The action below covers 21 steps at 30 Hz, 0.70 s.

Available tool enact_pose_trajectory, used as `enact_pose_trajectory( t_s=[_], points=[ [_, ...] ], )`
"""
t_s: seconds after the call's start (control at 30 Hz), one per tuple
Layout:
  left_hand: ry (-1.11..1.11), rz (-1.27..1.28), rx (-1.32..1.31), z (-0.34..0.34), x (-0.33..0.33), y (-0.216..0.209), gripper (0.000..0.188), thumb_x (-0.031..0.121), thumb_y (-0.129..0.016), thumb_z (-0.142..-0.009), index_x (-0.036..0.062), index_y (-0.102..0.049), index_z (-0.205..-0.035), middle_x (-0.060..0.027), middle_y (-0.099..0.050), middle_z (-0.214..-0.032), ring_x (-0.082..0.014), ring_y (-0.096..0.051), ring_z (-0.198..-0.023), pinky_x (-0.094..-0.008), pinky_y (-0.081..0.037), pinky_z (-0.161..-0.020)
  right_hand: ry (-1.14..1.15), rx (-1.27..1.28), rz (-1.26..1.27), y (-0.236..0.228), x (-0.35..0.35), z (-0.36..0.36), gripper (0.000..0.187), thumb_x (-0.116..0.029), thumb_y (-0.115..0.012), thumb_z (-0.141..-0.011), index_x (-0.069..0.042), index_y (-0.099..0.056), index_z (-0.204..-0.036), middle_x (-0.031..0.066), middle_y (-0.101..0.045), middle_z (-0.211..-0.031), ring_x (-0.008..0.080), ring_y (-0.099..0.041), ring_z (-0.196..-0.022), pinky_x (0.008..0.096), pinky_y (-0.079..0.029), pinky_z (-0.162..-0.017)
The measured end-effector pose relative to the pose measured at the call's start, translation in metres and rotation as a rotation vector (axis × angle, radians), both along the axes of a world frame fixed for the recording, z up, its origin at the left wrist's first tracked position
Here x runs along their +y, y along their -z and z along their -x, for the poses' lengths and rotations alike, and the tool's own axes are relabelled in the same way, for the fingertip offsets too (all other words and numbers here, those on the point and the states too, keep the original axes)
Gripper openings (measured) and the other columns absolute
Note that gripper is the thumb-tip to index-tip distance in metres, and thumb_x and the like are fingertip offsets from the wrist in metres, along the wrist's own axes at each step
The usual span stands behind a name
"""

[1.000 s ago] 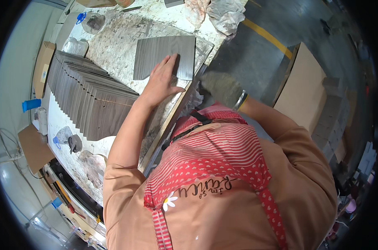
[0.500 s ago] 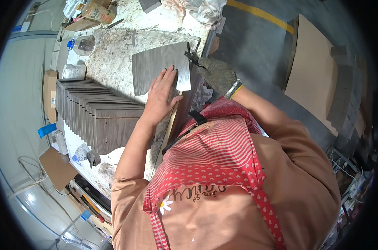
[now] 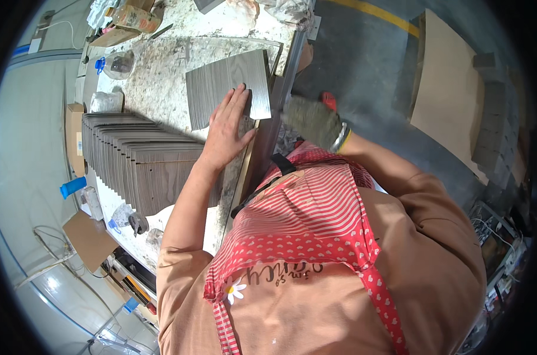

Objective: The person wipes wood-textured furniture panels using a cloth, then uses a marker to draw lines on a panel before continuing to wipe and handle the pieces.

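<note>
My bare left hand (image 3: 226, 127) lies with fingers stretched out on a grey wood-grain board (image 3: 221, 77), pressing its near part against the worktable (image 3: 156, 89). The board's near right corner reaches the table's edge. My right hand (image 3: 314, 123), in a dark grey-green glove, hovers just off that edge, to the right of the board and apart from it. Motion smears its fingers, and whatever they hold is hidden. Left of my left forearm, a fanned row of similar boards (image 3: 168, 180) rests on the table.
A clear bottle with a blue cap (image 3: 120, 64) lies on the table's far left. White plastic wrap (image 3: 289, 13) is bunched at the far end. A roll of tape (image 3: 138, 223) sits near the boards. Large cardboard sheets (image 3: 449, 89) stand on the floor at right.
My right hand has drawn back from the board's right edge, toward me and to the right. The black tool it held there no longer shows. My left hand stays on the board.
</note>
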<state>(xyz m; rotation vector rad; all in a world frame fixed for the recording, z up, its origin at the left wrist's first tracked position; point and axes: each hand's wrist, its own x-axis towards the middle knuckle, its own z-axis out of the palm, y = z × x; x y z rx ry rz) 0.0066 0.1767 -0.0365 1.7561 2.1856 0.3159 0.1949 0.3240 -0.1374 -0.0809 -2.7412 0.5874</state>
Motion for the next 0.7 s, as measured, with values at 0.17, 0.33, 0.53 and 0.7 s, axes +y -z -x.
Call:
enact_pose_trajectory(
  t_s=[0.17,0.33,0.53,0.7],
  points=[
    [0.010,-0.026,-0.007,0.002,0.000,0.005,0.090,0.010,-0.078,-0.071,0.0109,-0.030,-0.148,-0.0079,-0.029,-0.154,-0.0314,-0.028,-0.142,-0.0451,-0.028,-0.111,0.227,0.099,0.373,-0.009,0.031,0.040,0.025,-0.018,-0.050,-0.091,-0.005,-0.060,-0.110,0.0133,-0.063,-0.107,0.0287,-0.063,-0.096,0.0415,-0.052,-0.081],
    [-0.006,-0.009,0.011,0.001,0.001,0.005,0.090,0.009,-0.078,-0.071,0.0106,-0.030,-0.147,-0.0078,-0.029,-0.155,-0.0311,-0.027,-0.142,-0.0456,-0.028,-0.111,0.004,0.177,-0.124,-0.005,-0.007,0.001,0.023,-0.016,-0.053,-0.088,-0.003,-0.060,-0.105,0.0135,-0.062,-0.103,0.0269,-0.064,-0.092,0.0381,-0.054,-0.075],
    [-0.010,-0.008,0.012,0.001,-0.001,0.006,0.088,0.011,-0.077,-0.072,0.0110,-0.031,-0.147,-0.0074,-0.028,-0.155,-0.0307,-0.027,-0.142,-0.0455,-0.027,-0.112,0.202,0.060,0.221,-0.026,0.030,0.029,0.022,-0.022,-0.054,-0.092,-0.006,-0.062,-0.105,0.0150,-0.064,-0.105,0.0316,-0.064,-0.091,0.0425,-0.051,-0.075],
    [-0.021,-0.001,0.022,-0.002,0.001,0.005,0.088,0.010,-0.076,-0.071,0.0115,-0.031,-0.147,-0.0075,-0.028,-0.155,-0.0311,-0.026,-0.142,-0.0453,-0.027,-0.112,0.252,-0.017,0.300,-0.023,0.035,0.044,0.024,-0.020,-0.053,-0.090,-0.004,-0.061,-0.106,0.0152,-0.062,-0.103,0.0325,-0.063,-0.091,0.0411,-0.051,-0.077]
  ],
)
